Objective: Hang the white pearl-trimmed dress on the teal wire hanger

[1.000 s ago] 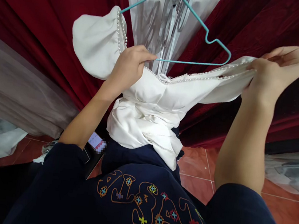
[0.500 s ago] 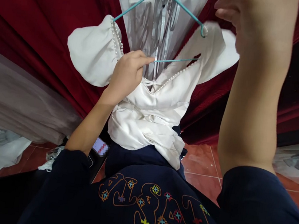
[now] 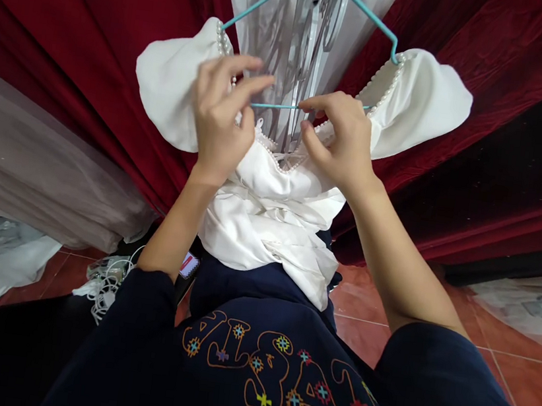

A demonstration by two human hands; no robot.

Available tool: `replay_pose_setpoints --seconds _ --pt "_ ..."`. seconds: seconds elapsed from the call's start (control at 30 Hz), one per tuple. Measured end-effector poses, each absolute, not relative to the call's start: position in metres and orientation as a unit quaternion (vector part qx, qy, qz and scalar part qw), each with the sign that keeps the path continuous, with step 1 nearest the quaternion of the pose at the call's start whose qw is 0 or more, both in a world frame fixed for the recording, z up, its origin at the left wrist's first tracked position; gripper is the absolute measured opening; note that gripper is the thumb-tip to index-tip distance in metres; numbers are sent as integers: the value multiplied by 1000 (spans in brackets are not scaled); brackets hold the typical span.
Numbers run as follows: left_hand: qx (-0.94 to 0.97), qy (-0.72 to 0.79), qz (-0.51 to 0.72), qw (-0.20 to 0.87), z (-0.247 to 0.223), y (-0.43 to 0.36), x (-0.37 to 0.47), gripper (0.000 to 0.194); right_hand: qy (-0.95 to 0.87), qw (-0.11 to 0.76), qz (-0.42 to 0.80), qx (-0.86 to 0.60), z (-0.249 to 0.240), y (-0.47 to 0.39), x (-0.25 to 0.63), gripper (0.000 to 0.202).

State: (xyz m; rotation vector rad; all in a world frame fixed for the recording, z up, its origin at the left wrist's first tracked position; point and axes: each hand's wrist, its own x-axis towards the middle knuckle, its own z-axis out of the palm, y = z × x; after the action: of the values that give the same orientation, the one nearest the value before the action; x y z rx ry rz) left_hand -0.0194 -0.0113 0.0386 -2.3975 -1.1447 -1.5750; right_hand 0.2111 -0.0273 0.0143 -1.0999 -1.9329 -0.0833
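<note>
A white dress with puffed sleeves and pearl edging hangs from a light blue hanger, its lower part bunched over my lap. My left hand is beside the pearl neckline at the left sleeve, fingers spread and slightly blurred, with nothing visible in them. My right hand is at the hanger's lower bar, the index fingertip touching the bar and the thumb apart below it. Both shoulder parts of the dress rest on the hanger's two ends.
Dark red curtains hang on both sides, with grey metalwork between them. Pale fabric drapes at left. A phone and white cables lie near my left elbow, above a red tiled floor.
My right hand has come down from the upper right to the hanger bar. My left hand has opened off the bar. The right sleeve now spreads out from the hanger's end.
</note>
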Motion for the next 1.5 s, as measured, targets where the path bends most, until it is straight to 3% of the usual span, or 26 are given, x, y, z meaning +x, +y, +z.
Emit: replay_pose_setpoints --seconds 0.1,0.17,0.23,0.33,0.47,0.57,0.67,0.73,0.9,1.0,1.13,1.3,1.5 --pt "-709 -324 -606 157 41 16 -37 36 -787 432 -39 -439 15 -28 215 29" --pt "-652 -263 -661 263 46 42 -52 25 -789 428 -46 -438 16 -29 217 31" --pt "-656 -243 -659 274 54 67 -70 16 -789 422 -53 -443 16 -29 220 33" --pt "-666 -297 -649 216 72 86 -103 32 -785 416 -57 -455 17 -31 223 34" --pt "-640 -378 -651 154 77 74 -146 25 -782 413 -60 -463 18 -32 224 32" --pt "-614 -418 -663 87 48 50 -163 15 -776 425 -66 -462 15 -30 223 32" --pt "-629 -466 -622 -7 8 18 -156 21 -776 436 -61 -452 13 -28 223 34" --pt "-638 -473 -604 -64 -8 -4 -138 13 -777 438 -56 -449 12 -26 223 37" --pt "-720 -317 -616 37 2 -37 -70 13 -773 436 -54 -457 12 -23 224 40" --pt "-736 -301 -599 87 18 -28 -44 11 -776 430 -51 -459 13 -27 220 39" --pt "-755 -371 -539 39 20 -6 -39 15 -774 433 -70 -456 21 -31 221 37" --pt "-759 -375 -530 49 11 3 -49 20 -664 543 -200 -473 36 -13 253 40" --pt "-766 -373 -520 52 13 0 -50 21 -634 571 -156 -497 56 12 288 33"
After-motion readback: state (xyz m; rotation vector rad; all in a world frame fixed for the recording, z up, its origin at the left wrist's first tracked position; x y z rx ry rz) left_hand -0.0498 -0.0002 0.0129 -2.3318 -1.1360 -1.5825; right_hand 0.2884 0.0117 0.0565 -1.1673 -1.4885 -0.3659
